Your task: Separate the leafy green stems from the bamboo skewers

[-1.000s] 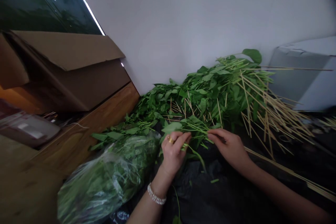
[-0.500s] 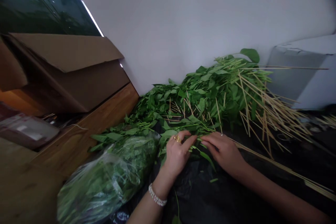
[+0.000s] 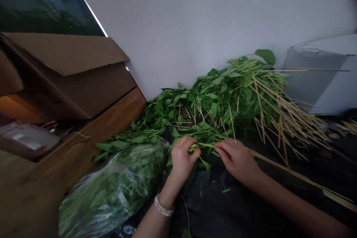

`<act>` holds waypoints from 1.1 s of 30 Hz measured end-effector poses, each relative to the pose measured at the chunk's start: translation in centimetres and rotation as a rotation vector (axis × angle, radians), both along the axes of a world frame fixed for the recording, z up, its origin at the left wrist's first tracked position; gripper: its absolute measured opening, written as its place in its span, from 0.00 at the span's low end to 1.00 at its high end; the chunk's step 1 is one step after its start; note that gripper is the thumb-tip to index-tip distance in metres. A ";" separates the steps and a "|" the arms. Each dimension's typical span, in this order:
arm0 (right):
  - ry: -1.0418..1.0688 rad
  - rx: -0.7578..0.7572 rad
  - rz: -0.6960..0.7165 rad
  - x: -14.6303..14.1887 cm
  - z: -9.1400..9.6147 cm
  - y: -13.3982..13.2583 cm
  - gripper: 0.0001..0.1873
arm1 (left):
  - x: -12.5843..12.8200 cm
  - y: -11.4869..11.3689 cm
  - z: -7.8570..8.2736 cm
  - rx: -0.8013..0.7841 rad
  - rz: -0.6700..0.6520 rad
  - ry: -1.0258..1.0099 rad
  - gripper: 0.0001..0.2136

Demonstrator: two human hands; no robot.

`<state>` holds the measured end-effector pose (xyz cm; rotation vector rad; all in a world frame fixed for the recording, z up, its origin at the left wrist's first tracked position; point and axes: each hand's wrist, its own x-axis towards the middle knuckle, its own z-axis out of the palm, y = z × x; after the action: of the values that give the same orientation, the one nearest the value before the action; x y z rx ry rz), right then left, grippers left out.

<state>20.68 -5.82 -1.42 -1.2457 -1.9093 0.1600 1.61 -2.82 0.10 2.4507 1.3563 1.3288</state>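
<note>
My left hand (image 3: 184,158) is closed around a small bunch of leafy green stems (image 3: 192,149), with leaves hanging below the fingers. A single pale green stem (image 3: 206,145) stretches from that bunch to my right hand (image 3: 237,158), whose thumb and fingers pinch its end. Just behind both hands lie loose leafy greens (image 3: 203,130). A clear plastic bag of greens (image 3: 117,189) rests left of my left hand. Black sheeting (image 3: 223,212) spreads underneath, with a short cut stem piece (image 3: 226,190) on it.
A heap of leafy greens (image 3: 223,85) with many thin wooden sticks (image 3: 295,119) lies along the white wall (image 3: 195,26). More long sticks (image 3: 301,180) lie at right. An open cardboard box (image 3: 97,89) stands left, and a white box (image 3: 320,78) stands at the far right.
My left hand has shifted slightly left and closed more around the bunch. The gap between my hands has widened, with one stem now stretched across it.
</note>
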 end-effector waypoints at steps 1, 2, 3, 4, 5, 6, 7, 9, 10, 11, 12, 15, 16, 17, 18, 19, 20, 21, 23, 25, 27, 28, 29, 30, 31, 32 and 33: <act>0.028 -0.020 0.008 -0.2 0.1 -0.1 0.11 | 0.3 0.0 0.1 -0.045 0.008 -0.082 0.06; 0.055 -0.039 0.018 -0.4 0.2 -0.2 0.11 | 0.5 0.1 0.2 -0.096 0.015 -0.155 0.06; 0.081 -0.055 0.024 -0.5 0.3 -0.3 0.10 | 0.5 0.3 0.2 -0.153 0.020 -0.217 0.05; 0.104 -0.065 0.025 -0.5 0.4 -0.3 0.10 | 0.3 0.6 0.2 -0.207 0.037 -0.282 0.05; 0.124 -0.074 0.018 -0.4 0.4 -0.3 0.10 | -0.1 1.1 0.1 -0.254 0.070 -0.353 0.06; 0.142 -0.087 0.007 -0.2 0.4 -0.2 0.10 | -0.7 1.6 0.1 -0.289 0.114 -0.426 0.06; 0.159 -0.104 -0.009 0.0 0.3 -0.1 0.09 | -1.4 2.1 0.0 -0.287 0.185 -0.519 0.07; 0.187 -0.145 -0.037 0.3 0.1 0.2 0.09 | -2.7 2.9 0.1 -0.220 0.304 -0.609 0.07; 0.193 -0.162 -0.040 0.4 -0.1 0.3 0.08 | -3.1 3.0 0.2 -0.181 0.313 -0.590 0.07; 0.192 -0.171 -0.038 0.5 -0.2 0.4 0.08 | -3.2 2.9 0.4 -0.151 0.300 -0.539 0.07; 0.183 -0.170 -0.032 0.5 -0.4 0.5 0.09 | -3.0 2.6 0.5 -0.122 0.264 -0.462 0.06; 0.106 -0.138 -0.015 0.1 -0.8 0.4 0.10 | -1.3 0.9 0.8 -0.035 0.032 -0.120 0.07; 0.069 -0.120 -0.016 0.0 -0.8 0.4 0.10 | -0.6 0.3 0.8 -0.005 -0.049 -0.004 0.07; 0.030 -0.100 -0.020 -0.1 -0.9 0.3 0.10 | -0.1 -0.1 0.7 0.016 -0.113 0.099 0.08; -0.009 -0.079 -0.024 -0.2 -0.9 0.2 0.11 | 0.3 -0.4 0.6 0.031 -0.156 0.184 0.08; -0.044 -0.060 -0.027 -0.3 -0.8 0.1 0.11 | 0.6 -0.6 0.4 0.037 -0.177 0.250 0.08; -0.077 -0.044 -0.026 -0.3 -0.8 0.0 0.11 | 0.7 -0.7 0.2 0.041 -0.181 0.298 0.08; -0.107 -0.029 -0.026 -0.3 -0.7 -0.1 0.11 | 0.7 -0.7 0.0 0.045 -0.177 0.332 0.08; -0.171 0.009 -0.032 -0.4 -0.6 -0.3 0.12 | 0.5 -0.5 -0.3 0.057 -0.170 0.368 0.09; -0.250 0.063 -0.043 -0.5 -0.4 -0.4 0.13 | 0.4 -0.4 -0.5 0.067 -0.186 0.376 0.09; -0.321 0.103 -0.062 -0.5 -0.3 -0.5 0.14 | 0.3 -0.3 -0.3 0.070 -0.199 0.335 0.08; -0.335 0.106 -0.079 -0.5 -0.3 -0.5 0.14 | 0.2 -0.3 -0.2 0.073 -0.186 0.287 0.07; -0.325 0.095 -0.103 -0.3 -0.3 -0.4 0.13 | -0.1 -0.1 0.0 0.079 -0.149 0.222 0.07; -0.292 0.070 -0.132 -0.2 -0.3 -0.3 0.13 | -0.4 0.1 0.2 0.093 -0.087 0.143 0.06; -0.241 0.035 -0.162 0.1 -0.3 -0.2 0.12 | -0.9 0.3 0.4 0.113 -0.005 0.061 0.06; -0.182 -0.005 -0.186 0.3 -0.3 0.0 0.11 | -1.4 0.5 0.6 0.134 0.084 -0.011 0.06; -0.123 -0.046 -0.204 0.6 -0.3 0.2 0.10 | -2.0 0.8 0.8 0.155 0.164 -0.065 0.06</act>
<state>21.27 -5.64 -1.69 -1.5021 -1.8764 0.0207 -0.39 -2.00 0.92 2.4095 1.5220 1.5923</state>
